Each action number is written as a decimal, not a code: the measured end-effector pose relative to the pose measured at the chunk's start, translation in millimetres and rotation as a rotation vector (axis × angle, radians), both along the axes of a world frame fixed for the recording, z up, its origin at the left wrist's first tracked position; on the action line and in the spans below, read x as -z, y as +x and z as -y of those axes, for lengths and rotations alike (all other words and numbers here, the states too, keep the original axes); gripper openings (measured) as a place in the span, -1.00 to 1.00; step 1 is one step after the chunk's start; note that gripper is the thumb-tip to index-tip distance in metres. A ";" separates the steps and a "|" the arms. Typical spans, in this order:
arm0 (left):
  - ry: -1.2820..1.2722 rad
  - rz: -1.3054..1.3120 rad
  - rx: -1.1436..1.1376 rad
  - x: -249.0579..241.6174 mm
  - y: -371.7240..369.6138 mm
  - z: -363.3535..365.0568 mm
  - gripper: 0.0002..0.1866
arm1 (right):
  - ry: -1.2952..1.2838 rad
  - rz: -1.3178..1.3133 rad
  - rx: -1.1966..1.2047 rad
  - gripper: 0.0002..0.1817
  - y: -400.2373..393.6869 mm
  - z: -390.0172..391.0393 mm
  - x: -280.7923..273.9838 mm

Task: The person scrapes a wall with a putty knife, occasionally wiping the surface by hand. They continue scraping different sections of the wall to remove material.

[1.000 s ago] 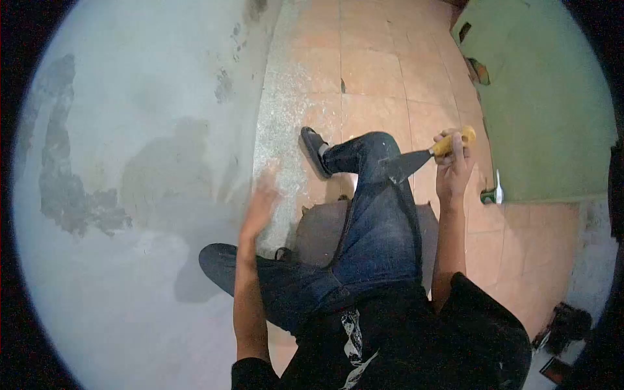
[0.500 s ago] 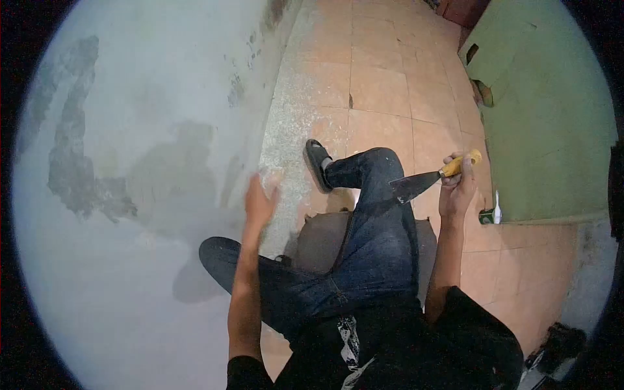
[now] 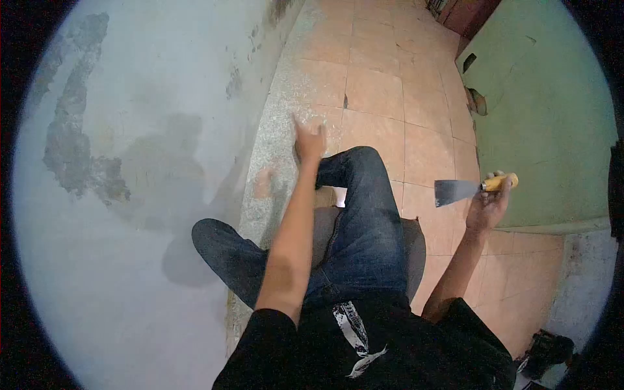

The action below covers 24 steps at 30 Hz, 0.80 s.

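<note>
I sit on a low seat [image 3: 416,247] facing a grey plastered wall [image 3: 143,195]. My right hand [image 3: 489,203] grips the yellow handle of a putty knife [image 3: 465,189], whose wide metal blade points left above the tiled floor. My left hand [image 3: 310,140] reaches forward over my bent knee, fingers loosely spread and holding nothing, above the dusty strip of floor at the wall's foot. My jeans-clad legs [image 3: 364,221] fill the middle of the view.
The wall has dark bare patches [image 3: 71,156] at the left. Orange floor tiles [image 3: 377,91] run ahead. A green panel [image 3: 546,110] stands at the right. Dark objects [image 3: 546,351] lie at the lower right.
My left hand left the wall and swung right and forward over my knee. My right hand with the putty knife moved right and lower. The view shifted slightly.
</note>
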State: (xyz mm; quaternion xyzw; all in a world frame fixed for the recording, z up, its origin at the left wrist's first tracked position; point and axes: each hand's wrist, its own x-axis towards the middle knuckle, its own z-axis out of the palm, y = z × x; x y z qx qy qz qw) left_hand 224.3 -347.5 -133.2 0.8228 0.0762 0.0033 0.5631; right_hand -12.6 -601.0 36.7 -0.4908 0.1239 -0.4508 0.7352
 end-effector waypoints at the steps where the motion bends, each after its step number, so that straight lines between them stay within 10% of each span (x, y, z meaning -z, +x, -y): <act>1: 0.185 0.165 -0.227 32.7 19.9 -20.1 -0.13 | 0.000 0.001 -0.002 -0.68 -10.7 11.4 1.7; 5: -0.026 -0.096 0.150 10.4 -11.8 -113.6 -0.36 | 0.009 -0.046 -0.014 -0.65 -18.3 21.3 6.5; 7: -0.338 -0.457 0.656 31.1 -68.4 -142.9 -0.55 | 0.124 -0.103 0.284 -0.64 2.4 1.8 5.4; 10: -0.332 -0.915 1.643 65.4 -160.9 -143.4 -0.64 | 0.164 -0.120 -0.084 -0.69 4.4 18.3 49.0; 13: -0.259 -1.106 1.492 60.8 -149.6 -141.9 -0.62 | 0.289 -0.090 -0.090 -0.73 46.3 -25.9 42.0; 14: -0.399 -1.083 1.122 22.4 -137.8 -147.3 -0.58 | 0.256 -0.095 -0.162 -0.73 55.1 -30.1 37.9; 16: 0.165 -0.058 0.518 11.4 -107.1 -159.4 -0.52 | 0.227 -0.099 -0.255 -0.72 72.8 -39.3 28.2; 21: 0.130 -0.208 0.382 -41.5 -101.2 -179.2 -0.61 | 0.128 -0.045 -0.257 -0.70 99.0 -58.1 15.6; 22: 0.057 -0.091 1.039 -17.1 -115.2 -180.4 -0.63 | 0.120 -0.062 -0.317 -0.70 99.8 -54.0 22.3; 23: -0.663 -0.663 1.249 21.8 -139.5 -167.2 -0.62 | 0.123 -0.116 -0.251 -0.70 101.2 -69.6 20.4; 24: -0.468 -1.067 1.292 33.9 -169.5 -151.8 -0.56 | 0.157 -0.129 -0.288 -0.70 100.2 -77.5 27.7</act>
